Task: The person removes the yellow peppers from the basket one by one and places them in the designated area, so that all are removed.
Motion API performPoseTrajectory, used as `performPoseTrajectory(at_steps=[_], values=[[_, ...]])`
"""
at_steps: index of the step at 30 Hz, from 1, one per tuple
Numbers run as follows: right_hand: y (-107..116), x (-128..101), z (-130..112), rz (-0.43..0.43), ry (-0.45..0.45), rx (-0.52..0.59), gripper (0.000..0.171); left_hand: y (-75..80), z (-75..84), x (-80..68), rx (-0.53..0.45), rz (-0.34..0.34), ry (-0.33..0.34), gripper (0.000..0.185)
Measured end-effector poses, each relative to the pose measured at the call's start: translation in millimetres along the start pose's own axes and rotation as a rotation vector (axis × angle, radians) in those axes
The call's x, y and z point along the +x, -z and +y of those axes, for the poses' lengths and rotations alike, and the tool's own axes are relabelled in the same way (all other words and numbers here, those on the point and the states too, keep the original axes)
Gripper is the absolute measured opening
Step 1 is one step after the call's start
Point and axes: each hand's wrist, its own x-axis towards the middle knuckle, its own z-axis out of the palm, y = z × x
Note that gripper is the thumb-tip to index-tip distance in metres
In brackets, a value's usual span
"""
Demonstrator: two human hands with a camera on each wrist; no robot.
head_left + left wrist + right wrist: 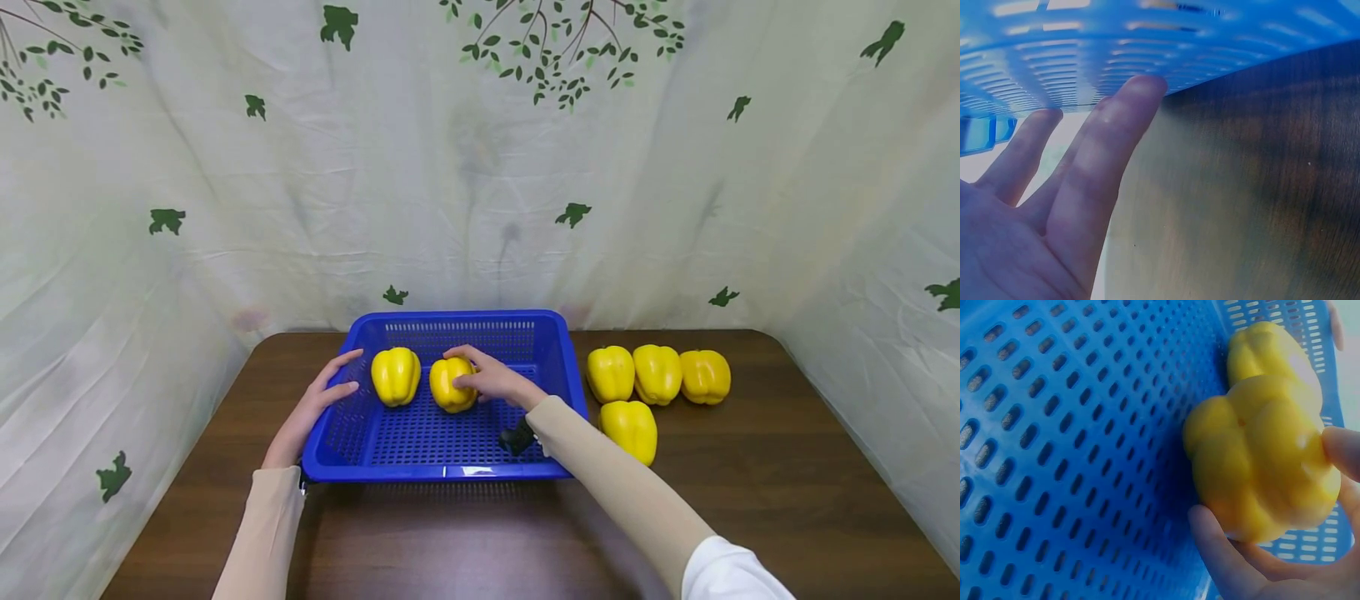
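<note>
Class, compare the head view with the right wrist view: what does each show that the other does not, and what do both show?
Only the head view shows the left hand on the basket's left rim, four yellow peppers on the brown table, and the leaf-print backdrop. Only the right wrist view shows, close up, the fingertips curled under the held pepper. Both show the right hand gripping that pepper inside the blue basket, with a second pepper beside it.

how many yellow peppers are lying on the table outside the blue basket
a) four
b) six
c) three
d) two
a: four yellow peppers lie on the table right of the blue basket, three in a row and one in front; the other two sit inside it.
</note>
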Motion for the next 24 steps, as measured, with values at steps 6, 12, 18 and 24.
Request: performPoseTrajectory(at_steps=[6,12,18,24], values=[[4,-1,-2,0.031,0.016,0.057,0.047,-0.6,0.0,-0.6,0.000,-0.004,0.001,0.052],[11,-3,-5,0.030,0.033,0.105,0.047,-0.4,0.7,-2.7,0.009,-0.006,0.016,0.053],[18,-9,-12,0.038,0.044,0.130,0.046,0.3,0.3,-1.9,0.002,-0.012,0.022,0.052],[25,-19,-16,0.040,0.057,0.140,0.047,0.1,1.7,-3.1,0.017,-0.010,0.024,0.053]])
